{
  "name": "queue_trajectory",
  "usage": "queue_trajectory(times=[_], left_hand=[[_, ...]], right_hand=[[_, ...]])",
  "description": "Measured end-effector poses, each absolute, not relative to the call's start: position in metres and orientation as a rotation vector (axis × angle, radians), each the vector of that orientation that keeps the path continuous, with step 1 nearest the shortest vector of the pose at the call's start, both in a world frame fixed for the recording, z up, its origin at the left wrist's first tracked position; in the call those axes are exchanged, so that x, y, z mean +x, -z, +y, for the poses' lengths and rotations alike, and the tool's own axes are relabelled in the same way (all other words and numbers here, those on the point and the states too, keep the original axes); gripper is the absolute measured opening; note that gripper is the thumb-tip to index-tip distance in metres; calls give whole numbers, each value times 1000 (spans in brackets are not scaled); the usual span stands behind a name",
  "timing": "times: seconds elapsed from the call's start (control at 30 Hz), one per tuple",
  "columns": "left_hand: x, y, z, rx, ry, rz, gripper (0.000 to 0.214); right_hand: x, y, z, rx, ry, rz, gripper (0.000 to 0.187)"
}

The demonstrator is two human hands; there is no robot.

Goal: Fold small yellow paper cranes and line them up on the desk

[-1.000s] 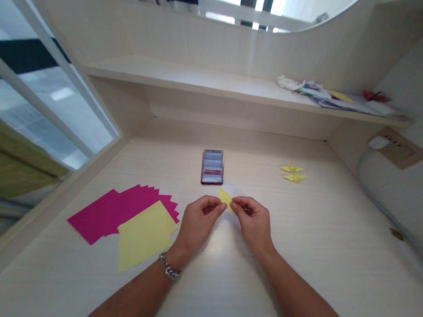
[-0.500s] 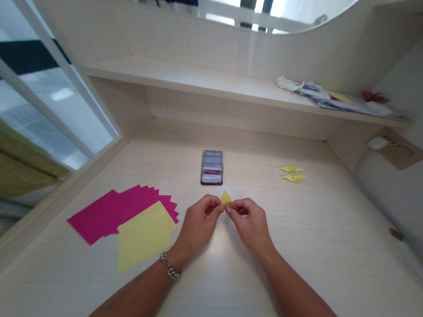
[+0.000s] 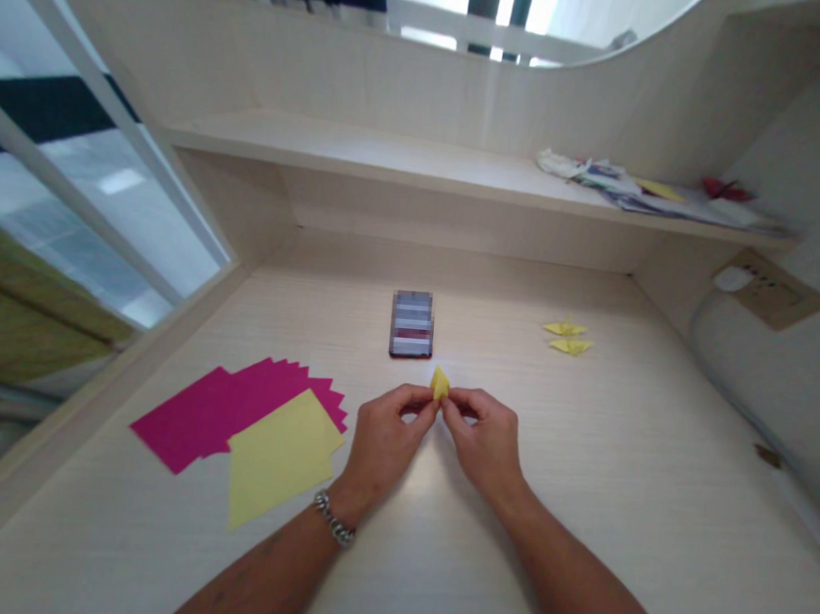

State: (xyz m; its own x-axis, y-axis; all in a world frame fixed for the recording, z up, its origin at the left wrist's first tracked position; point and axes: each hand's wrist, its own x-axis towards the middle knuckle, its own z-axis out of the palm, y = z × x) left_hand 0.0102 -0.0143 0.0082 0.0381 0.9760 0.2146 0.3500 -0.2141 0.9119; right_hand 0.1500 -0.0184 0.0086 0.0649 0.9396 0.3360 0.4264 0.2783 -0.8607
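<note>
A small folded piece of yellow paper (image 3: 439, 381) is pinched between my two hands, its pointed top sticking up above the fingertips. My left hand (image 3: 389, 438), with a chain bracelet on the wrist, grips its left side between thumb and fingers. From the other side my right hand (image 3: 486, 438) pinches it the same way. The thumbs nearly meet below the paper, and the fingers hide its lower part. Two folded yellow paper cranes (image 3: 569, 338) lie on the desk, further back to the right.
A phone (image 3: 412, 324) lies just beyond my hands. Magenta paper sheets (image 3: 232, 407) are fanned out at left, with pale yellow sheets (image 3: 284, 458) over them. Papers and a red folded piece (image 3: 728, 189) rest on the shelf (image 3: 393, 159). A plug with a cable (image 3: 733, 278) is at right.
Both hands have shifted very slightly, and the yellow paper is turned a little between the fingertips. The phone, sheets and cranes stay in place on the desk.
</note>
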Motion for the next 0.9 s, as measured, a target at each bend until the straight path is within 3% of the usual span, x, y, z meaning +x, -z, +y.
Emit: queue_trajectory(times=[0.3,0.47,0.6,0.9], left_hand=[[12,-10,-13,1746,-1226,1097,22],[13,-8,-15,1606,-1231,1190,18],[10,-6,-13,1470,-1316,1359,28],[12,-11,-15,1749,-1292,1280,14]], right_hand=[[156,-3,-7,-1194,-1028,-1206,18],[161,4,0,-1234,-1042,-1176,17],[160,6,-1,-1173,-1109,-1113,16],[156,-2,-6,-1071,-1134,-1152,14]])
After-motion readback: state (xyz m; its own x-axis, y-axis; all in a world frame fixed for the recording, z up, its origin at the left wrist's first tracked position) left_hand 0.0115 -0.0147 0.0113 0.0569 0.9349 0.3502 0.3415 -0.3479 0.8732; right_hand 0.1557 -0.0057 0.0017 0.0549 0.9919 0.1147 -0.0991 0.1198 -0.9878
